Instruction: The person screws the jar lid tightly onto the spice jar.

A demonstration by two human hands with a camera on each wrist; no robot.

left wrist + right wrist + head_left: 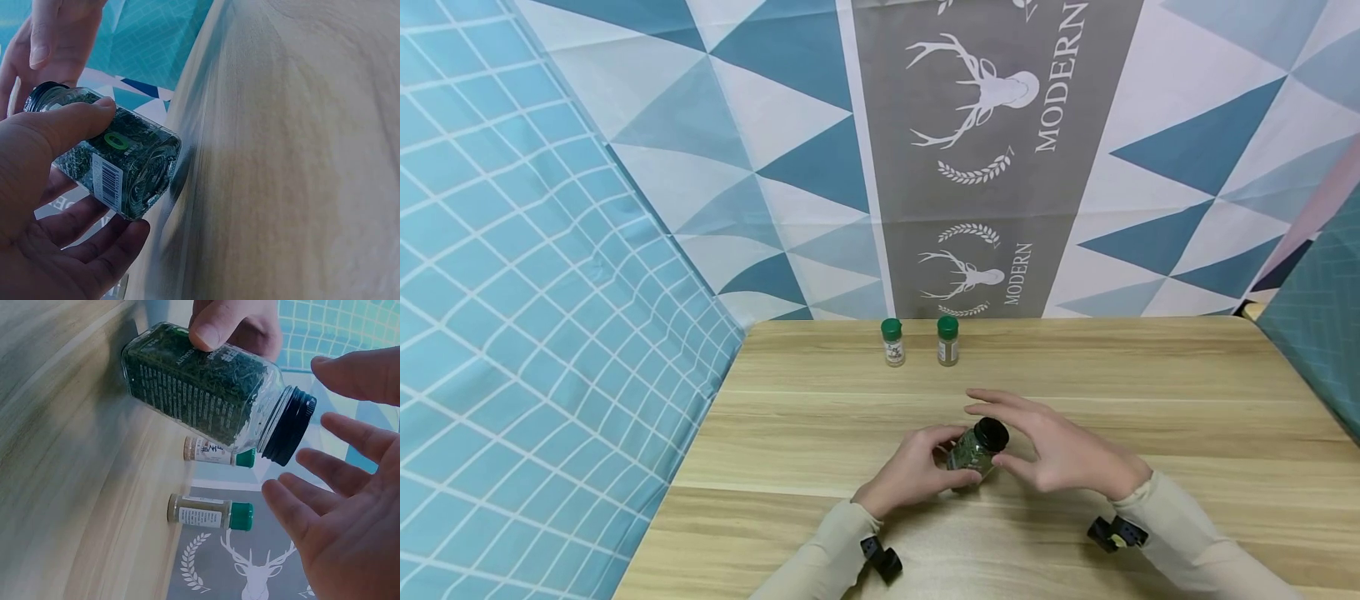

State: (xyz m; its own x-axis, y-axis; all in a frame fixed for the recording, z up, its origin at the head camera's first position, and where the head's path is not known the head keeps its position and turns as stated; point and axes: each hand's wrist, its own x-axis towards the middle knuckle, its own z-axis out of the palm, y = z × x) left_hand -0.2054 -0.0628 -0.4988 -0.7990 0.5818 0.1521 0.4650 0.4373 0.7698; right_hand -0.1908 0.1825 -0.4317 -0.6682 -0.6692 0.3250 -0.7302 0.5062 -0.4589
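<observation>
My left hand (917, 468) grips a square glass jar of dried green herbs (972, 451), thumb on one face and fingers round the other side. The jar is tilted, its black screw cap (992, 434) towards my right hand. A barcode label (107, 181) shows on the jar in the left wrist view. My right hand (1060, 446) is spread around the cap with fingers apart. In the right wrist view its fingertips (306, 456) stand close to the cap, with a gap visible between them.
Two small spice bottles with green caps, a left one (892, 342) and a right one (947, 341), stand upright at the back of the wooden table (805, 433). A patterned cloth (790, 167) hangs behind the table, and a blue checked one (550, 333) on the left.
</observation>
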